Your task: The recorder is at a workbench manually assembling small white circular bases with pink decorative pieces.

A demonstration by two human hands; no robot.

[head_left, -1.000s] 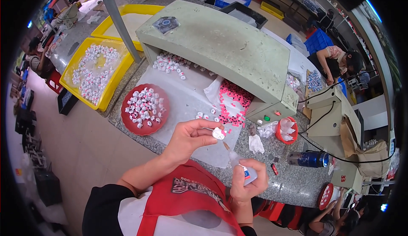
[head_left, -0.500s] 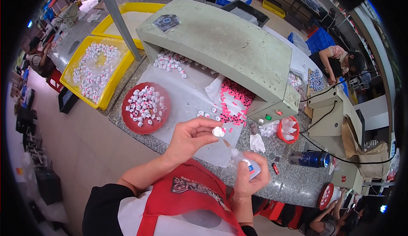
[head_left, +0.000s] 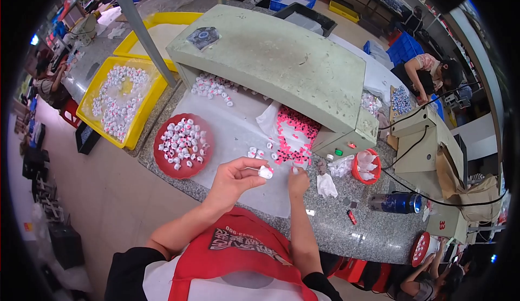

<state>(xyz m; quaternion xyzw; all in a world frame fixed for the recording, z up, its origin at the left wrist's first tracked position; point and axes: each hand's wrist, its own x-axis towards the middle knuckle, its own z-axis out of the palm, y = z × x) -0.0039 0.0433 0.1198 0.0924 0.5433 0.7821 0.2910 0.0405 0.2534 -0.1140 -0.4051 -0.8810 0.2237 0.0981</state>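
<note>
Two hands work above the desk [head_left: 346,230]: left hand [head_left: 234,177] grip pinches a small white piece [head_left: 265,172]; right hand [head_left: 298,180] grip state cannot be told.

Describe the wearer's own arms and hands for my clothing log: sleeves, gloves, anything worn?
Both forearms are bare, with no gloves on the left hand or the right hand. Black sleeves end near the elbows. A red apron with white markings covers a white top. No watch or rings can be made out.

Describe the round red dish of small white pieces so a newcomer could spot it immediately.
Start at the big pale green machine hood over the speckled stone bench. On the white sheet below its left end sits the red dish, left of the left hand. Unlike the square yellow tray beside it, it is round and red.
</note>
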